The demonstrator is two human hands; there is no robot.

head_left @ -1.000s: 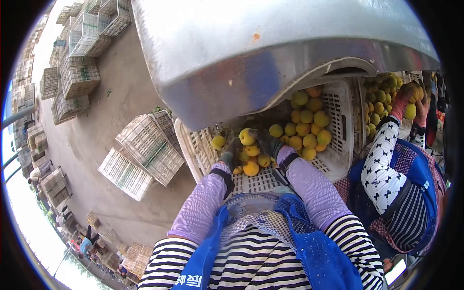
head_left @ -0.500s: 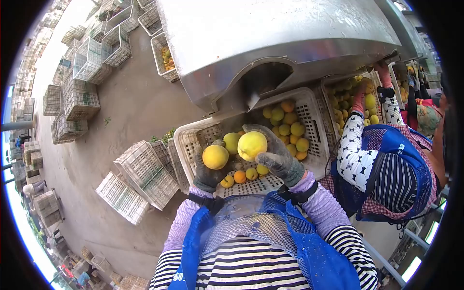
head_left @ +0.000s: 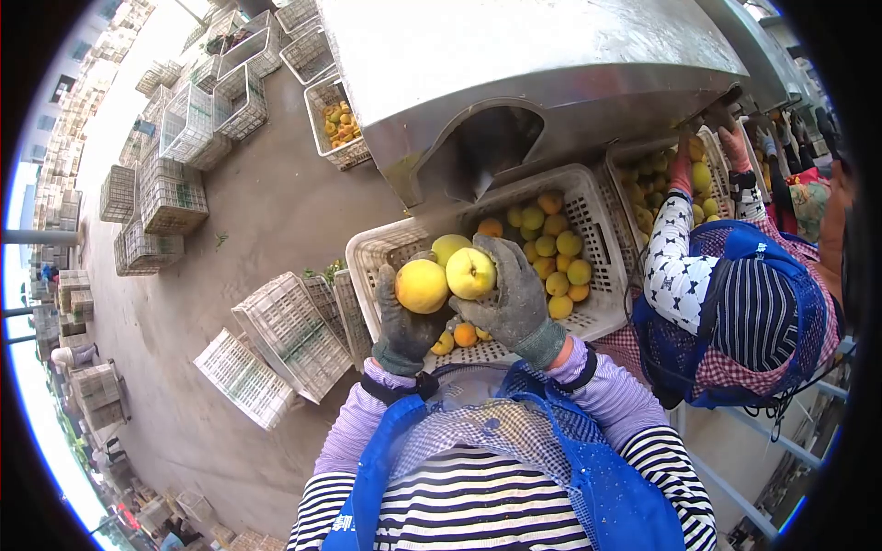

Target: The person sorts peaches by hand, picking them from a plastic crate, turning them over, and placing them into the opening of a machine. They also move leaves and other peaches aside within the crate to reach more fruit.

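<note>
Grey work gloves cover both my hands, which are held over a white plastic crate. My left hand cups an orange-yellow peach, fingers around its left side and underside. In my right hand is a paler yellow peach with its stem end facing up. The two fruits sit side by side, right against each other in this view. A greenish-yellow peach shows just behind them, partly hidden. Loose yellow and orange peaches lie in the crate's right part and near its front wall.
A metal machine with a dark chute opening stands over the crate's far edge. At right, a person reaches into a neighbouring crate of fruit. Tilted crates lie at left; another crate with fruit stands beyond, near stacked crates.
My hands have come closer together, the right one moving left so that its peach meets the one in my left hand. The view has shifted slightly.
</note>
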